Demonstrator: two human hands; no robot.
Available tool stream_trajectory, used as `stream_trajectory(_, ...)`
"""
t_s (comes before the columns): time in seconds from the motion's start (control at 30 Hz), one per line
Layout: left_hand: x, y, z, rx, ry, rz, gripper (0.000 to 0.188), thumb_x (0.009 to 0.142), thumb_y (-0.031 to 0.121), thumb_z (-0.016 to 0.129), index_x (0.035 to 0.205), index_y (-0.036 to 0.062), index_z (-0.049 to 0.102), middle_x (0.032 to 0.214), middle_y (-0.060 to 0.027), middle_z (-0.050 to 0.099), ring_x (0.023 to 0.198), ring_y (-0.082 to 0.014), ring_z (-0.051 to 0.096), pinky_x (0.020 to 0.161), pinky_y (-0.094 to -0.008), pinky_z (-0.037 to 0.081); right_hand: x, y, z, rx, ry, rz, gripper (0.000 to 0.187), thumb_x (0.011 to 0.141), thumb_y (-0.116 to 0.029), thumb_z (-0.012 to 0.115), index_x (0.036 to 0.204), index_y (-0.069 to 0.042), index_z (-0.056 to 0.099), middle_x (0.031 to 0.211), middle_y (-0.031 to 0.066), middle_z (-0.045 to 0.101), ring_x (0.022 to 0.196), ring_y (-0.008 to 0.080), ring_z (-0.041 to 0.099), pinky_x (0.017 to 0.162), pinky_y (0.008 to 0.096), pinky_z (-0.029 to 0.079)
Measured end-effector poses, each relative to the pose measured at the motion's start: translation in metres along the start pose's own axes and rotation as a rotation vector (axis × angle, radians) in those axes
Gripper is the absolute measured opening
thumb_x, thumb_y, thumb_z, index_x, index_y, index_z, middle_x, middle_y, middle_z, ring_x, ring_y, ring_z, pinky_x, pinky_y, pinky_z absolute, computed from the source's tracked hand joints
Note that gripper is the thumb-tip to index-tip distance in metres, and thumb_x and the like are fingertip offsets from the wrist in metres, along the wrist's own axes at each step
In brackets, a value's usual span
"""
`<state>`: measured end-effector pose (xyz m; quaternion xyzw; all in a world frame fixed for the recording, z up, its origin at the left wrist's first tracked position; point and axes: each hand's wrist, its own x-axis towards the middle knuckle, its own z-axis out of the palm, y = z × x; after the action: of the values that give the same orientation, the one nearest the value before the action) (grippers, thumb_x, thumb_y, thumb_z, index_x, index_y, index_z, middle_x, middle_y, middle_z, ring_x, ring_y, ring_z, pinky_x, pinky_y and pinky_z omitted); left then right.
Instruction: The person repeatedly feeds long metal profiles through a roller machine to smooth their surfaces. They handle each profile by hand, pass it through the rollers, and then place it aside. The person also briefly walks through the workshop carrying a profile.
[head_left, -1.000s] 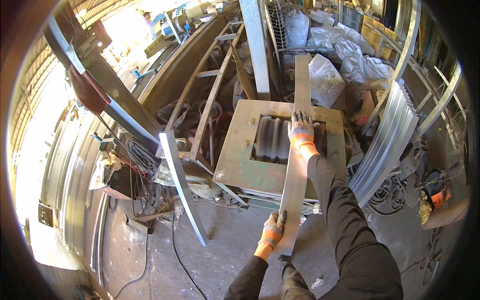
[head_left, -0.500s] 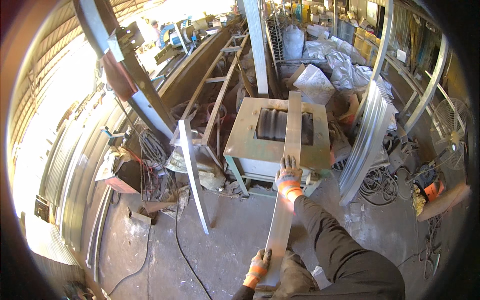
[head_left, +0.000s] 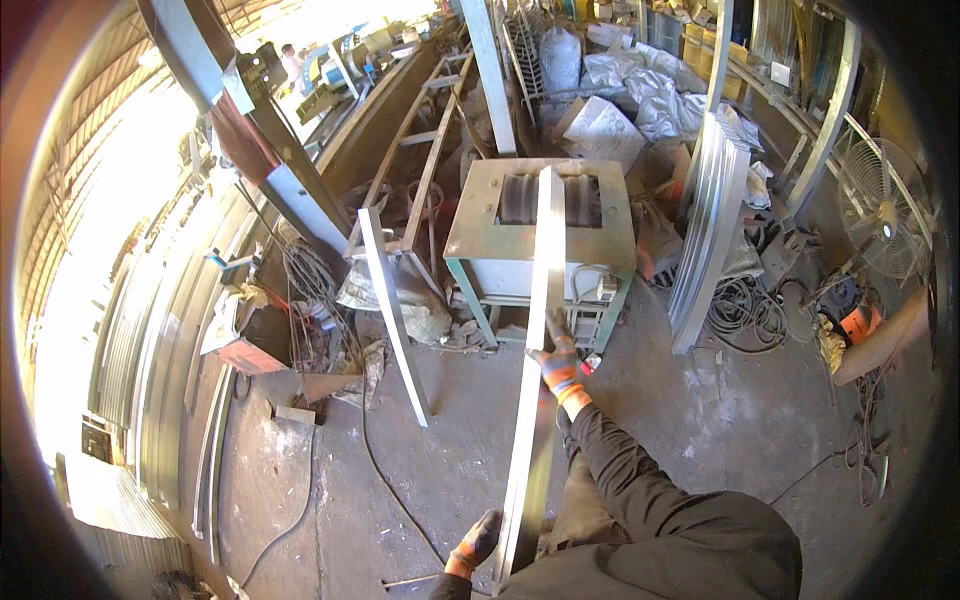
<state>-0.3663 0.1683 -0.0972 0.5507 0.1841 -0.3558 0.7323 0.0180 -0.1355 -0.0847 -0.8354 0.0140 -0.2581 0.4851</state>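
A long, pale metal tube (head_left: 535,375) slants from low in front of me up to the far green-grey machine (head_left: 470,240). Its far end overlaps the framed opening with a dark ribbed surface (head_left: 520,205); contact there cannot be told. My right hand (head_left: 560,365), in a grey and orange glove, grips the tube's right side partway along, thumb over its edge. My left hand (head_left: 475,543), gloved likewise, is at the left edge near the tube's near end. Its fingers are closed against the tube and partly hidden.
Left of the machine leans a shorter metal bar (head_left: 395,320). Stacked metal channels (head_left: 708,235) lean at the right, near coiled cable (head_left: 750,312) and a fan (head_left: 885,215). A black cable (head_left: 375,450) crosses the floor. A blue-grey post (head_left: 487,80) stands behind the machine.
The tube's far end has shifted left and nearer across the machine, and the tube has rolled. My right hand has gone from its top to its right side; my left hand has moved left.
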Motion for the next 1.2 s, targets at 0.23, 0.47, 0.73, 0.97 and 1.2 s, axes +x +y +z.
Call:
stream_trajectory(0.23,0.071,0.086,0.027,0.295,0.082,-0.224,0.067,0.113,0.049,0.072,0.153,-0.0035,0.061,0.130,-0.0136,0.079,0.118,-0.0202,0.075,0.103,-0.0347,0.060,0.092,0.098,0.018,1.349,-0.063,0.257,0.082,0.097,-0.007,0.068,0.176,-0.005,0.045,0.169,0.0141,0.060,0.141,0.0250,0.066,0.118,0.0428,0.054)
stream_trajectory(0.47,0.265,0.300,0.080,0.682,0.304,0.181,0.058,0.103,0.045,0.087,0.133,-0.0026,0.073,0.111,-0.0104,0.085,0.097,-0.0199,0.078,0.083,-0.0365,0.063,0.356,0.109,0.092,-0.621,-0.185,-0.148,0.063,0.114,-0.043,0.058,0.160,-0.001,0.062,0.167,0.0262,0.058,0.159,0.0390,0.051,0.137,0.0513,0.032)
stream_trajectory(0.73,0.508,0.427,0.151,1.056,0.325,0.578,0.032,0.112,0.043,0.073,0.137,0.0231,0.075,0.112,-0.0203,0.071,0.096,-0.0443,0.074,0.083,-0.0532,0.061,0.603,0.226,0.158,-0.903,-0.190,-0.105,0.067,0.118,-0.049,0.044,0.169,-0.007,0.053,0.168,0.0224,0.060,0.158,0.0380,0.054,0.136,0.0598,0.029)
stream_trajectory(0.97,0.530,0.423,0.148,0.854,0.384,0.424,0.060,0.104,0.061,0.078,0.117,0.0023,0.072,0.097,-0.0247,0.078,0.094,-0.0473,0.075,0.086,-0.0515,0.059,0.596,0.231,0.158,-1.096,-0.174,-0.084,0.063,0.114,-0.046,0.049,0.164,-0.010,0.060,0.176,0.0153,0.053,0.164,0.0372,0.045,0.138,0.0621,0.023)
stream_trajectory(1.2,0.357,0.316,0.118,0.756,0.353,0.206,0.069,0.103,0.072,0.070,0.112,0.0031,0.067,0.101,-0.0274,0.079,0.103,-0.0519,0.074,0.091,-0.0572,0.058,0.418,0.139,0.122,-1.095,-0.375,0.052,0.070,0.116,-0.047,0.045,0.177,-0.013,0.040,0.188,0.0125,0.030,0.173,0.0339,0.027,0.137,0.0627,0.028)
